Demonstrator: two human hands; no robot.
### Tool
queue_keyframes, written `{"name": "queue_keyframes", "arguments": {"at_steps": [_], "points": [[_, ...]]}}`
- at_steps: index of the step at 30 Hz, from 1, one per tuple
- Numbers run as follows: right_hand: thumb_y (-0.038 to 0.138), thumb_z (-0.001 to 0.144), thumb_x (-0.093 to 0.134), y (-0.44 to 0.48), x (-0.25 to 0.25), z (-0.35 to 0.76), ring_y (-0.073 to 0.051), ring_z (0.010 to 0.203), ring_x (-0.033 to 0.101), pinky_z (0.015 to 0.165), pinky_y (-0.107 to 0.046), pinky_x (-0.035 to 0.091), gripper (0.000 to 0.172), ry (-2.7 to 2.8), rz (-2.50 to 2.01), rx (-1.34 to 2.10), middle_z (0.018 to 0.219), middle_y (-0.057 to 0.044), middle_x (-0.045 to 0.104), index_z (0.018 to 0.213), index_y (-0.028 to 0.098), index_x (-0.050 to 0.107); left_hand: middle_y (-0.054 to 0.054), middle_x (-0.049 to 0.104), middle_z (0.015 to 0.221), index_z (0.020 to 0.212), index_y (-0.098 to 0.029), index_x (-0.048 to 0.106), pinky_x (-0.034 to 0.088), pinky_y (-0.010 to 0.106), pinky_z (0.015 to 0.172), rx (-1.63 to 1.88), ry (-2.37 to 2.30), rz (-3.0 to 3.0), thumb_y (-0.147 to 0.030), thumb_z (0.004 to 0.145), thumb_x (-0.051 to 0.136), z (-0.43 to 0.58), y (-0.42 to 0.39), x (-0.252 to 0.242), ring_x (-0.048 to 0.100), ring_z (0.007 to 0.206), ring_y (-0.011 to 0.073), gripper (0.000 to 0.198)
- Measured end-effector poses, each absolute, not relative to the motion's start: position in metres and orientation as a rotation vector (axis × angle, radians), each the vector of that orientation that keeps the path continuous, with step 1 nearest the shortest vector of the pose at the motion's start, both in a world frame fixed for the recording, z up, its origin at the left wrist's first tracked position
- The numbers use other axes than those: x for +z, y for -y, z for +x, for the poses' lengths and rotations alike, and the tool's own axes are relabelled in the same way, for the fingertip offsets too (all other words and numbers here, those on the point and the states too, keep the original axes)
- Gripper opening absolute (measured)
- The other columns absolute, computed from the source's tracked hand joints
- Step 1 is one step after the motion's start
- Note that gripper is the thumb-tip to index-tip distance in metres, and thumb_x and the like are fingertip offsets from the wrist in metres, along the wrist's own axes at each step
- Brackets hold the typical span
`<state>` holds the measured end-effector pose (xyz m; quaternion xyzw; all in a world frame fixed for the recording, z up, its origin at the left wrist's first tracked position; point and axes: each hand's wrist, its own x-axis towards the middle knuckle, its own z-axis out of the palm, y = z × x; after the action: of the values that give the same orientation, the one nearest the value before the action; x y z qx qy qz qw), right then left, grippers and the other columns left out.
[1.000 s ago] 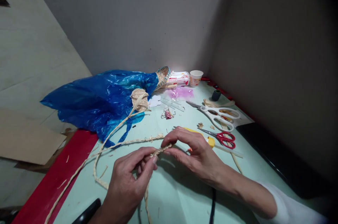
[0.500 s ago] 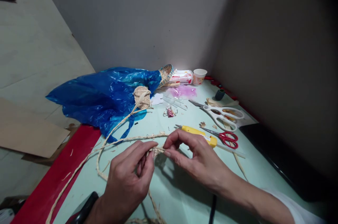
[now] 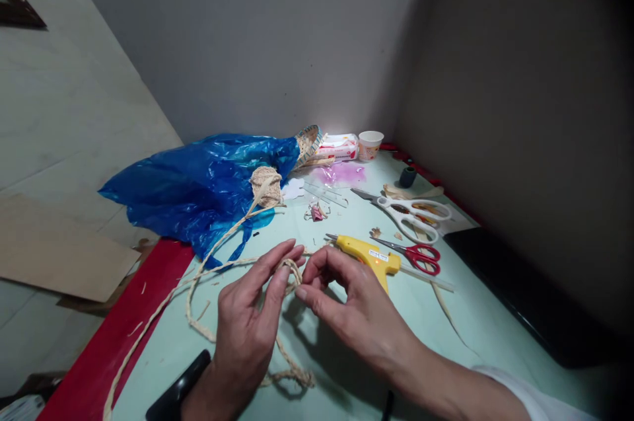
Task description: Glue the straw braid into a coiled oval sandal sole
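Over the table's near middle, my left hand (image 3: 247,322) pinches a small loop of pale twisted straw cord (image 3: 296,273) between thumb and fingers. My right hand (image 3: 351,295) has its thumb and forefinger closed at the loop's right side. Fingers hide part of the loop. A length of the cord hangs below it to a tangled end on the tabletop, and more cord runs leftward in long curves. Just beyond my right hand lies a yellow glue gun (image 3: 369,252), nozzle to the left. A black band or watch sits at my left wrist.
Red-handled scissors (image 3: 421,257) and white-handled scissors (image 3: 411,213) lie right of the glue gun. Behind are a ball of cord (image 3: 266,186), a blue plastic bag (image 3: 198,176), a pink clip (image 3: 317,212), a paper cup (image 3: 370,145) and a dark spool (image 3: 407,176). A black flat object (image 3: 515,292) borders the right.
The cord piece has turned in my fingers, now showing as an upright loop. My left fingers have straightened somewhat. My right hand has shifted slightly left, uncovering more of the glue gun.
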<state>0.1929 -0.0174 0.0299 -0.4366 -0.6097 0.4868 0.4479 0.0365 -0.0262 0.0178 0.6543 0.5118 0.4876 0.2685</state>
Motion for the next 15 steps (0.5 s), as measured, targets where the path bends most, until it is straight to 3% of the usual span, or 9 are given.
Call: {"name": "queue_keyframes", "arguments": {"at_steps": [8, 15], "points": [[0.021, 0.084, 0.065, 0.024, 0.021, 0.186, -0.013, 0.065, 0.049, 0.061, -0.026, 0.040, 0.015, 1.499, -1.004, 1.183, 0.071, 0.004, 0.054, 0.075, 0.021, 0.052, 0.001, 0.073, 0.125, 0.128, -0.030, 0.064, 0.050, 0.031, 0.103, 1.276, -1.152, 1.282, -0.038, 0.097, 0.053, 0.047, 0.024, 0.011, 0.065, 0.117, 0.0199, 0.033], [0.027, 0.087, 0.066, 0.026, 0.020, 0.184, -0.013, 0.066, 0.052, 0.063, -0.026, 0.044, 0.015, 1.461, -0.964, 1.191, 0.074, 0.003, 0.057, 0.079, 0.021, 0.056, 0.002, 0.066, 0.136, 0.132, -0.031, 0.061, 0.044, 0.040, 0.111, 1.260, -0.960, 1.139, -0.034, 0.098, 0.051, 0.049, 0.031, 0.008, 0.057, 0.128, 0.0244, 0.036]]}}
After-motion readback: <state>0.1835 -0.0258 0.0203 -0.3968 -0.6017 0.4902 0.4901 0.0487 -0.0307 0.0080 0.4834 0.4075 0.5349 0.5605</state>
